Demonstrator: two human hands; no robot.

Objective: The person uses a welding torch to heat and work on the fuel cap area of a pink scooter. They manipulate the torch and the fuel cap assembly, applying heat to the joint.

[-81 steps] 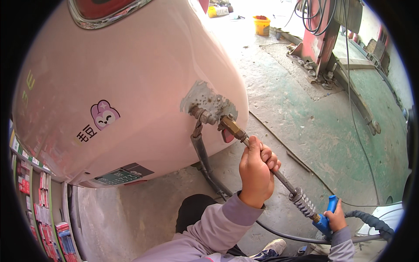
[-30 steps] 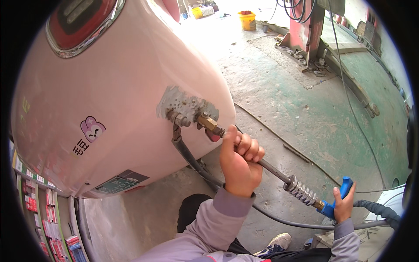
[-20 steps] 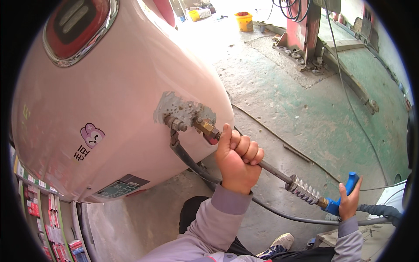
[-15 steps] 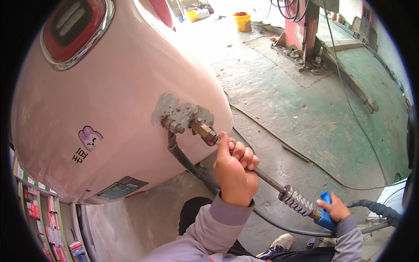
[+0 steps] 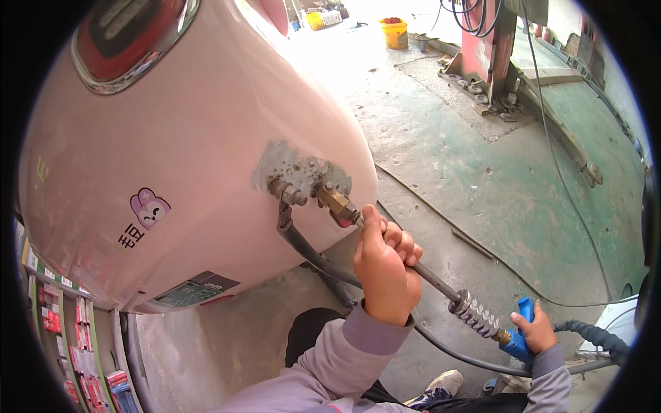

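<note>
A pink car's rear panel [image 5: 200, 151] has a ground-down grey patch [image 5: 292, 162] with dark spots. Against that patch rests the brass head [image 5: 336, 202] of a spot-weld dent puller. My left hand [image 5: 389, 279] is wrapped round the puller's steel rod [image 5: 437, 281], just behind the head, thumb along it. Farther back, the rod carries a coil spring [image 5: 475, 313] and ends in a blue handle [image 5: 518, 346]. My right hand [image 5: 538, 332] is closed on that handle, its fingers partly hidden. Left of the brass head, a metal terminal [image 5: 288, 191] with a thick black cable [image 5: 306, 251] sits on the patch.
Shelves of small red and white packages [image 5: 82, 344] stand at lower left. Hoses and a long thin rod [image 5: 447, 220] lie across the concrete floor [image 5: 413, 158]. Behind are a red lift post [image 5: 485, 55] and a yellow bucket [image 5: 394, 33]. My shoe [image 5: 437, 389] shows below.
The view has shifted slightly, so car, hands and puller sit a little farther right in the picture. Both hands keep their grip, and the brass head stays at the grey patch.
</note>
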